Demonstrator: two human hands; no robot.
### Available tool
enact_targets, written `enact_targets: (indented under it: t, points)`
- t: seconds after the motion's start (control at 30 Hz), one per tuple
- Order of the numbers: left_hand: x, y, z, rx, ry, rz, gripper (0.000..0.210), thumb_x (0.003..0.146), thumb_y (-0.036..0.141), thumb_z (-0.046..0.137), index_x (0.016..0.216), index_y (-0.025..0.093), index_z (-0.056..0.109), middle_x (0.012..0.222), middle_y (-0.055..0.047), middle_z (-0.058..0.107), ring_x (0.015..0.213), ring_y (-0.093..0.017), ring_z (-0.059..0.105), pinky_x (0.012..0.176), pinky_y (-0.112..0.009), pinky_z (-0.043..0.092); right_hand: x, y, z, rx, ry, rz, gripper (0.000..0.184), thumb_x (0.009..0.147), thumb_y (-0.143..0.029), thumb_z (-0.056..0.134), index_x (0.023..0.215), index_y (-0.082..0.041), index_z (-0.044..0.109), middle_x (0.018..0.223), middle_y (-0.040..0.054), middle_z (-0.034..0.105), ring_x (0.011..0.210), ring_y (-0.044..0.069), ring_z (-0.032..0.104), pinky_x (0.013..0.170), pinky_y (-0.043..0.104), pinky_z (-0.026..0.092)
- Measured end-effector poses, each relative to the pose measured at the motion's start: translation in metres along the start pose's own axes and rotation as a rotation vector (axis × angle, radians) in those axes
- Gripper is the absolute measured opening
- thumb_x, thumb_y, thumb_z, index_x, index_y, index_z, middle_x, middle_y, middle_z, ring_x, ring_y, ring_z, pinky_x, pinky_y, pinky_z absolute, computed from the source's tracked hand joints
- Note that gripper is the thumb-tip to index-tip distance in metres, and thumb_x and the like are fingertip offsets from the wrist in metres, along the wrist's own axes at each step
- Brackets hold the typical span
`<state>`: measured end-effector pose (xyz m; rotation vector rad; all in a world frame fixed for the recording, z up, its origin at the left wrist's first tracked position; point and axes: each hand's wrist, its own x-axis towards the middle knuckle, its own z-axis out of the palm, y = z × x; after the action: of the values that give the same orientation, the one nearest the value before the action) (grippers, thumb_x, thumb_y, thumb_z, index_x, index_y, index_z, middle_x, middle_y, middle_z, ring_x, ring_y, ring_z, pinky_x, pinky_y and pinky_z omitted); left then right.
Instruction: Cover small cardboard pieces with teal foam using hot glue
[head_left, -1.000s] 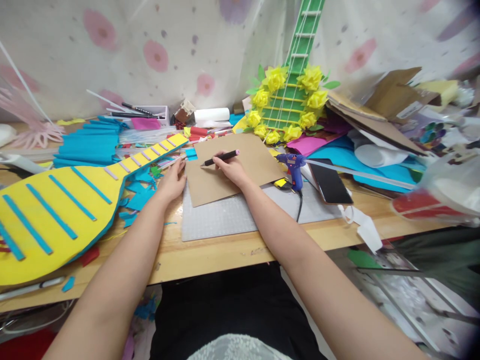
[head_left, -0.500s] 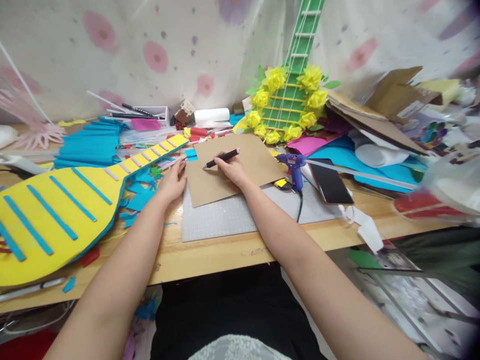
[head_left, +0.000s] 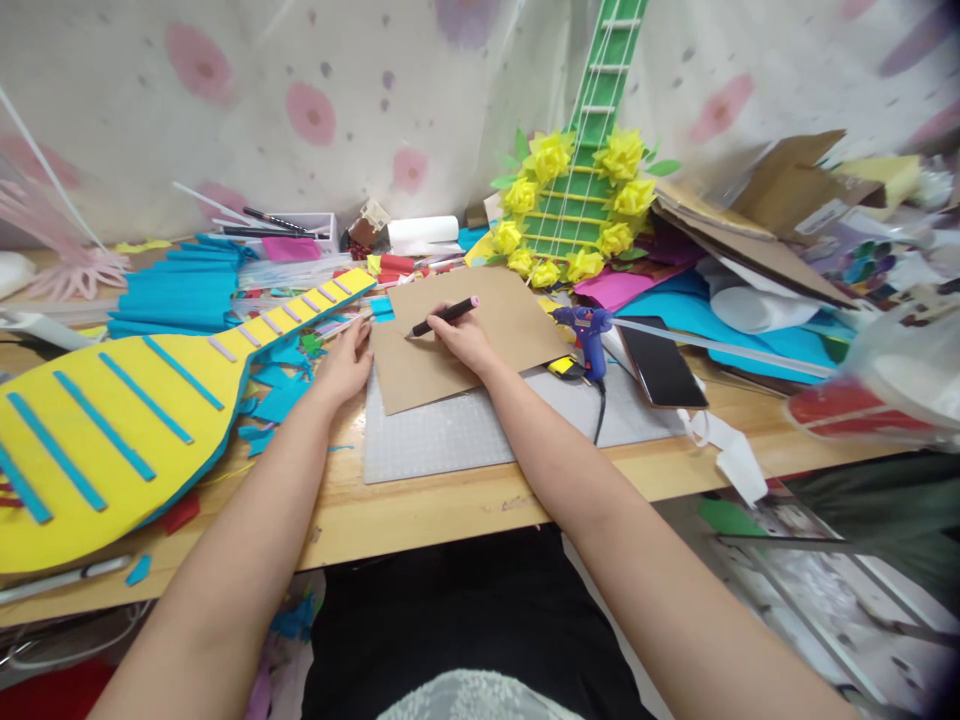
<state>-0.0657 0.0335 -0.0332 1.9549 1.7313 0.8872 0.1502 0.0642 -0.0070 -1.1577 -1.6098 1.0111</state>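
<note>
In my right hand [head_left: 466,340] is a black marker pen [head_left: 451,312] with a pink end. Its tip points down to the left, at the surface of a brown cardboard sheet [head_left: 495,320]; I see no clear line there. My left hand [head_left: 346,362] lies beside the sheet's left edge with its fingers stretched forward, holding nothing that I can see. A small blue paper piece [head_left: 382,310] sits near its fingertips. Beneath the cardboard is a grey cutting mat [head_left: 435,445]. To the left rests a yellow lute-shaped paper craft [head_left: 97,420] with blue strips.
A blue glue gun [head_left: 589,335] with a long glue stick and a black phone [head_left: 664,365] lie right of the cardboard. Behind stands a green stringed craft [head_left: 551,215] edged with yellow paper flowers [head_left: 551,157]. Blue crepe paper [head_left: 176,290] and a plastic-covered cup [head_left: 862,405] flank the work.
</note>
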Motion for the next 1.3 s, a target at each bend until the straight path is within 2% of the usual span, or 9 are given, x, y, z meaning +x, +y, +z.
enact_targets:
  t: [0.33, 0.57, 0.77, 1.0, 1.3]
  points:
    - [0.000, 0.004, 0.000, 0.039, -0.003, -0.016, 0.065, 0.079, 0.018, 0.048, 0.142, 0.020, 0.030, 0.135, -0.007, 0.051, 0.133, -0.022, 0.037, 0.110, -0.042, 0.030, -0.001, 0.000, 0.003, 0.009, -0.019, -0.035, 0.019, 0.076, -0.038, 0.051, 0.079, -0.020, 0.057, 0.063, -0.0041, 0.053, 0.064, 0.012, 0.050, 0.065, 0.026, 0.038]
    - [-0.002, 0.008, -0.002, 0.072, -0.009, -0.034, 0.064, 0.080, 0.018, 0.048, 0.141, 0.022, 0.031, 0.134, -0.006, 0.051, 0.132, -0.022, 0.037, 0.109, -0.041, 0.032, 0.001, 0.004, 0.000, 0.009, 0.031, -0.012, 0.014, 0.074, -0.034, 0.049, 0.071, -0.021, 0.054, 0.057, -0.0042, 0.049, 0.060, 0.013, 0.048, 0.063, 0.028, 0.038]
    - [0.000, 0.003, 0.000, 0.063, 0.016, -0.005, 0.064, 0.079, 0.017, 0.050, 0.141, 0.022, 0.032, 0.132, -0.006, 0.054, 0.131, -0.022, 0.039, 0.109, -0.040, 0.033, 0.001, 0.006, 0.000, -0.001, 0.008, -0.029, 0.017, 0.076, -0.037, 0.049, 0.076, -0.021, 0.056, 0.061, -0.0039, 0.052, 0.063, 0.013, 0.049, 0.066, 0.028, 0.039]
    - [-0.001, 0.007, -0.002, 0.072, 0.000, -0.024, 0.064, 0.080, 0.017, 0.049, 0.141, 0.020, 0.031, 0.134, -0.007, 0.052, 0.132, -0.022, 0.038, 0.110, -0.040, 0.032, 0.003, 0.008, 0.000, 0.026, 0.028, -0.031, 0.013, 0.073, -0.033, 0.050, 0.069, -0.021, 0.053, 0.060, -0.0033, 0.050, 0.065, 0.014, 0.049, 0.065, 0.028, 0.039]
    - [-0.002, 0.010, -0.002, 0.072, -0.005, -0.023, 0.064, 0.080, 0.017, 0.049, 0.141, 0.021, 0.031, 0.134, -0.007, 0.052, 0.132, -0.020, 0.038, 0.110, -0.039, 0.032, 0.002, 0.006, 0.000, 0.021, 0.016, -0.030, 0.017, 0.076, -0.037, 0.049, 0.075, -0.021, 0.055, 0.058, -0.0045, 0.050, 0.061, 0.013, 0.049, 0.065, 0.028, 0.038]
